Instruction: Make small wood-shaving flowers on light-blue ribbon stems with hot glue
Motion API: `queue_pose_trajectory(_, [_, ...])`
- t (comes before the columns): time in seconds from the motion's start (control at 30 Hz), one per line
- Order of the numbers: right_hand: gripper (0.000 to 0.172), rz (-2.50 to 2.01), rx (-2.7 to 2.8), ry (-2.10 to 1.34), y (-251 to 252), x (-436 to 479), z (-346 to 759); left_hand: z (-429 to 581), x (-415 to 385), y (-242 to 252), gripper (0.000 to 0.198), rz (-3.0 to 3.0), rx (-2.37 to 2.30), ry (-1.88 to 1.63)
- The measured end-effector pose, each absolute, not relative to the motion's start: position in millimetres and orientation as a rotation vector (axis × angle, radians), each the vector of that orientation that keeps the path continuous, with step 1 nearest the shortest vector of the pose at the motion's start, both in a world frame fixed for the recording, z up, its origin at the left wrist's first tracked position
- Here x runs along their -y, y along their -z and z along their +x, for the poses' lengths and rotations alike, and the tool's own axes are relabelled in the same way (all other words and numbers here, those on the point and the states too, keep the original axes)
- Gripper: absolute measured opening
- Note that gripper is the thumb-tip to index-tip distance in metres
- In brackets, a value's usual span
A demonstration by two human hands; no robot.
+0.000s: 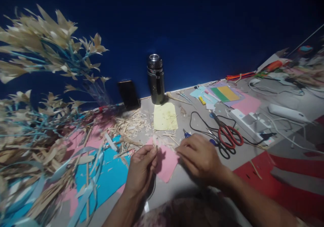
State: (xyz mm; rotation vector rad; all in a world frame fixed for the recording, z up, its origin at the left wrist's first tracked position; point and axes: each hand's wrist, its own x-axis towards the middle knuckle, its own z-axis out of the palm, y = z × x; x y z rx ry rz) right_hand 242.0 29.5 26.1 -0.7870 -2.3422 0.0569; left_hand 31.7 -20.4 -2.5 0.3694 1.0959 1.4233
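My left hand (144, 164) is closed in a pinch at the left edge of a pink paper square (167, 163), with a small pale piece, too small to name, at its fingertips. On the right of that square, my right hand (199, 156) has its thumb and fingers pressed together; what they hold, if anything, is too small to tell. Beyond the hands lies a yellow paper square (165, 116) with small crumbs on it. Many pale dried scraps (131, 124) are spread to its left.
A dark flask (156, 82) and a phone (128, 94) stand by the blue wall. Red-handled scissors (230, 136), black-handled scissors (226, 150) and a power strip (249, 124) lie right. Dried flowers (50, 38), blue paper (106, 176) and ribbon fill the left.
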Motion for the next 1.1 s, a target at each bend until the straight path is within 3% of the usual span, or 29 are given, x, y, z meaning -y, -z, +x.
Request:
queue_pose_trajectory(0.17, [0.016,-0.726,2.277,-0.049,-31,-23,191,37,24,5,0.02,0.349,-1.01,-1.438])
queue_pose_trajectory(0.67, [0.019,-0.825,2.232,-0.052,-17,-27,184,37,26,5,0.026,0.415,-1.081,-1.428])
queue_pose_trajectory(0.77, [0.02,-0.838,2.081,-0.273,-18,-32,185,34,28,5,0.024,0.415,-1.007,-1.367])
queue_pose_trajectory(0.93, [0.015,-0.974,1.687,-0.958,-18,-35,184,31,29,3,0.023,0.351,-0.851,-1.218])
queue_pose_trajectory(1.1, [0.014,-0.948,1.664,-1.036,-17,-30,178,33,28,2,0.024,0.298,-0.787,-1.17])
